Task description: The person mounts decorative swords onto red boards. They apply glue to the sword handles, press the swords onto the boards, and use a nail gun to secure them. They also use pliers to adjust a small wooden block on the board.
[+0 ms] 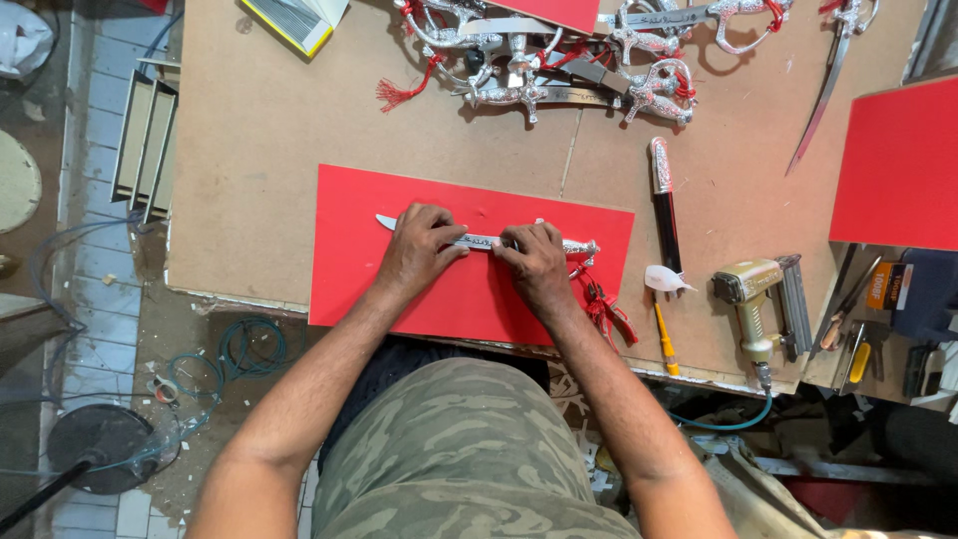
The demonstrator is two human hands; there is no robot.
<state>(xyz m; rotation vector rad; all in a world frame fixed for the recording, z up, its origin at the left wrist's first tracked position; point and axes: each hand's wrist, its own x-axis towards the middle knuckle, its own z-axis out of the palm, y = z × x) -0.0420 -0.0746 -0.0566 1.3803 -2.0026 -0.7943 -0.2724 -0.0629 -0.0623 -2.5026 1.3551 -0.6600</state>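
Note:
A small ornamental dagger with a silver blade and handle lies across a red board on the brown workbench. My left hand presses down on the blade near its tip. My right hand presses on the blade close to the silver handle. A red tassel hangs from the handle end over the board's right edge.
A black and silver scabbard, a yellow-handled tool and a nail gun lie to the right. A heap of silver daggers with red tassels sits at the back. Another red board is at far right.

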